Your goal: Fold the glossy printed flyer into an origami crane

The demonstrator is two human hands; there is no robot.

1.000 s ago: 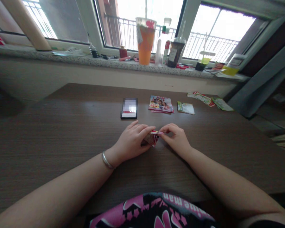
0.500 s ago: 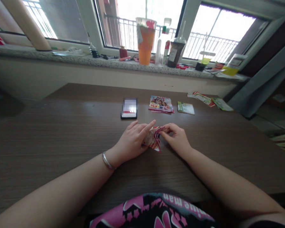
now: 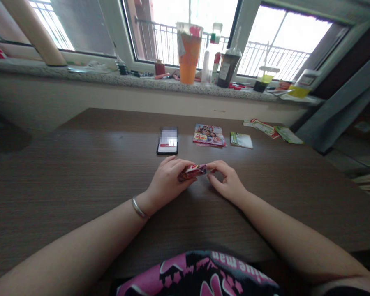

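A folded, colourfully printed paper leaflet (image 3: 193,172) stands partly on edge above the table in front of me. My left hand (image 3: 168,176) is closed around its left side, thumb below and fingers above. At the leaflet's right end, the thumb and forefinger of my right hand (image 3: 227,179) meet its edge in a loose pinch. How far the paper reaches between these fingers is hard to see. Just beyond my left hand lies a phone (image 3: 167,150) with a lit screen. A stack of similar printed leaflets (image 3: 209,135) rests farther back, right of the phone.
Right of the stack is a small green-and-white card pile (image 3: 241,140). More printed strips (image 3: 265,128) lie near the table's back right. On the stone windowsill (image 3: 135,81) stand an orange drink cup (image 3: 189,61), a dark drink cup (image 3: 228,68), bottles and small items.
The leaflet, spread with a curled flap before, is now folded narrower and tilted up. My left fingers have drawn back from over its top to grip its left side. My right hand stays near its right end.
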